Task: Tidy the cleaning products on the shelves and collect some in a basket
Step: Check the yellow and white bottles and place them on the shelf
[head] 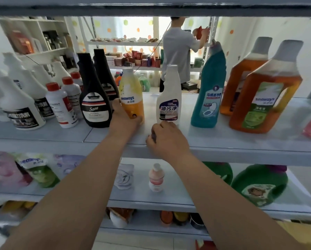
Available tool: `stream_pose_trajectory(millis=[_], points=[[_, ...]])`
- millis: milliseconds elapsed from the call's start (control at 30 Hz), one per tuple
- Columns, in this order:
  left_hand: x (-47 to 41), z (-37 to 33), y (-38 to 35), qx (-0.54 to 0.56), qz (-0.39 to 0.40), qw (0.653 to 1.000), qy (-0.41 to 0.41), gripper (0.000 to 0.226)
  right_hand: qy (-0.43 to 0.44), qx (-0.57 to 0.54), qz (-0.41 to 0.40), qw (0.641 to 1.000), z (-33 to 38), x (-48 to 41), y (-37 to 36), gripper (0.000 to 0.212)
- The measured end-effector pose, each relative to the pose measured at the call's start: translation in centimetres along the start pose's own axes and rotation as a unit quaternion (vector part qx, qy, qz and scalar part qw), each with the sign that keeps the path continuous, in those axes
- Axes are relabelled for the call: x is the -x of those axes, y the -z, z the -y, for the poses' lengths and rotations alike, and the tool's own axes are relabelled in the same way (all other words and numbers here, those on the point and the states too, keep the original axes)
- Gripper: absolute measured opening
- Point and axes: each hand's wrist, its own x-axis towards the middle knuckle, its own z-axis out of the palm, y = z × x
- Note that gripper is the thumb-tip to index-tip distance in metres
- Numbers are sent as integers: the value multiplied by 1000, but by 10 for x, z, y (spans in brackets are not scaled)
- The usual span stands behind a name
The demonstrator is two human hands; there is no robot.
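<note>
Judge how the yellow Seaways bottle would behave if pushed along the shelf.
The yellow Seaways bottle is tall and narrow, so a push near its cap would probably tip it; the left hand grips it low, likely steadier. Its smooth plastic body looks rigid and should slide on the glossy shelf.

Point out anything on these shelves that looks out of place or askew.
One thing: the small pink bottle on the lower shelf stands alone between pouches and green jugs, and looks more like a drink than a cleaner. Nothing looks spilled or toppled.
</note>
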Motion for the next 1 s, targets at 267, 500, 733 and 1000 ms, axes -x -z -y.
stream_pose_trajectory(millis=[267,500,733,1000], points=[[58,-6,61,103,90,990,-13,82,-40,-151,35,987,-5,16,15,22],[153,0,108,191,110,975,8,75,-119,-649,3,752,65,74,18,42],[188,22,114,173,83,981,-24,81,-247,-719,-4,649,117,101,-2,57],[193,54,145,508,211,789,275,23,-254,-695,-32,672,148,112,-7,58]])
